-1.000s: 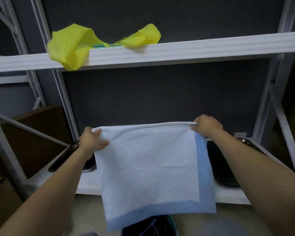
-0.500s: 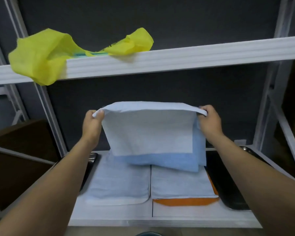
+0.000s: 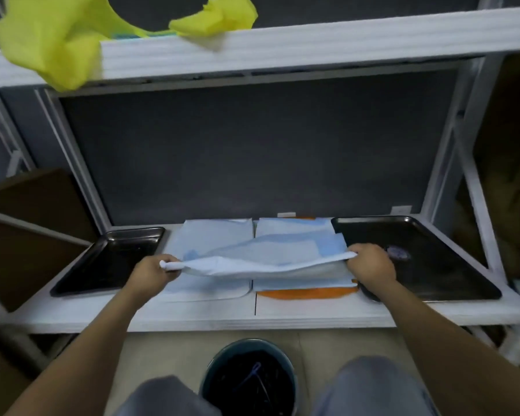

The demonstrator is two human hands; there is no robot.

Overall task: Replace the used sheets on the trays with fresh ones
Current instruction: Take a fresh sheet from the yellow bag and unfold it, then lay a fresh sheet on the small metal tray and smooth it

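Both my hands hold one light blue sheet by its near corners, stretched low over the middle of the white shelf. My left hand grips the left corner, my right hand the right corner. Under the sheet lie two trays covered with pale blue sheets: a white tray on the left and an orange tray on the right. A bare black tray sits at the left end of the shelf. Another bare black tray sits at the right end.
A crumpled yellow sheet hangs over the upper shelf at the left. A dark round bin stands on the floor between my knees. White rack posts frame both sides, with brown boxes to the left.
I have lowered the sheet from chest height down onto the middle trays, with the far part now draped over them. The view has tilted downward, showing the bin and my knees.
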